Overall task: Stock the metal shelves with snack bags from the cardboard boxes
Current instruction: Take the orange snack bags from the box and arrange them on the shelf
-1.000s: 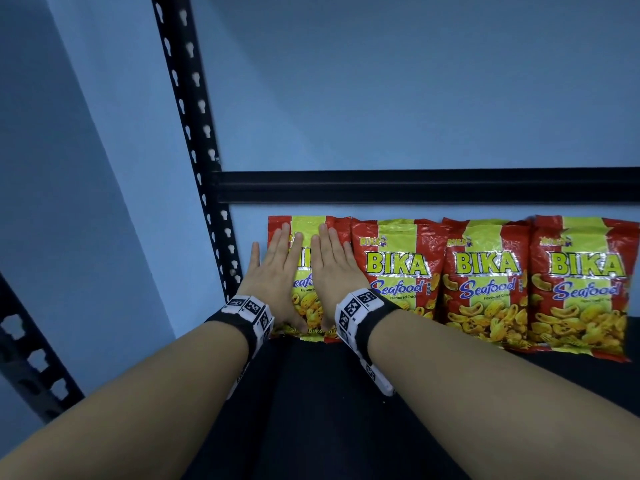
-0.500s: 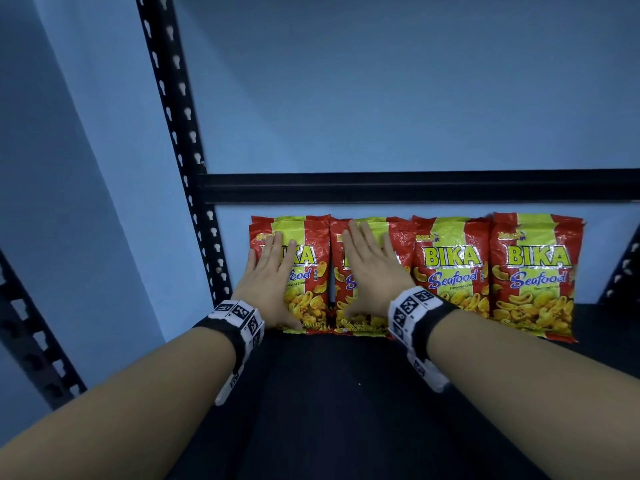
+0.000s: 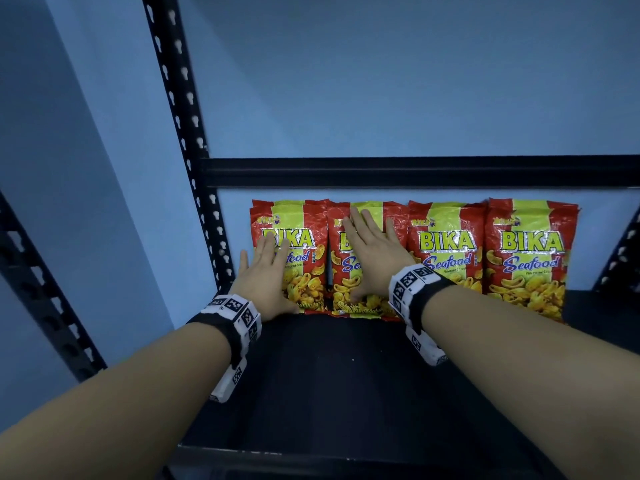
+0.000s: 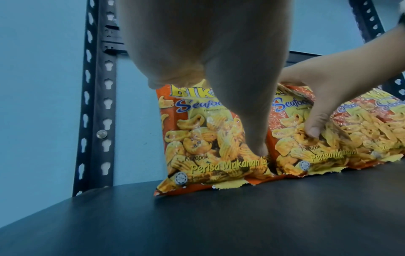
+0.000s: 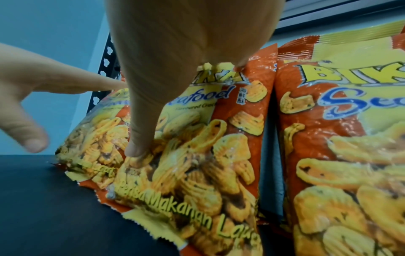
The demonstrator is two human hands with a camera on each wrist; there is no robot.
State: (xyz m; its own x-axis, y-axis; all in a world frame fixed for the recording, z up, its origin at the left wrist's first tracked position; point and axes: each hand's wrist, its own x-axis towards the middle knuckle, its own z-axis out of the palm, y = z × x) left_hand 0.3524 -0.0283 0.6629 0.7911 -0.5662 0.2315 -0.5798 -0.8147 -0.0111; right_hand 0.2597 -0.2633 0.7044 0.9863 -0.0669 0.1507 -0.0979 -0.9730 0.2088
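Pressing flat, straight-fingered and gripping nothing, the left hand point(image 3: 266, 278) and right hand point(image 3: 372, 258) steady two crinkly red-and-yellow foil snack bags point(image 3: 450, 251) beside the black slotted metal upright point(image 3: 194, 161); light, puffy, probably crushable, best pinched at sealed edges.

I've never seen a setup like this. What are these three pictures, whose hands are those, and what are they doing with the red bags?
There is no machine here: a person wears three cameras. The wide picture comes from the head, looking down both arms; the other two come from the wrists, looking along each hand. Four red and yellow snack bags stand in a row at the back of a black shelf. The left hand lies flat against the first bag, nearest the post. The right hand lies flat against the second bag. Neither hand grips anything; the fingers are straight, pressing the bags upright. The checkered wristbands carry the wrist cameras.
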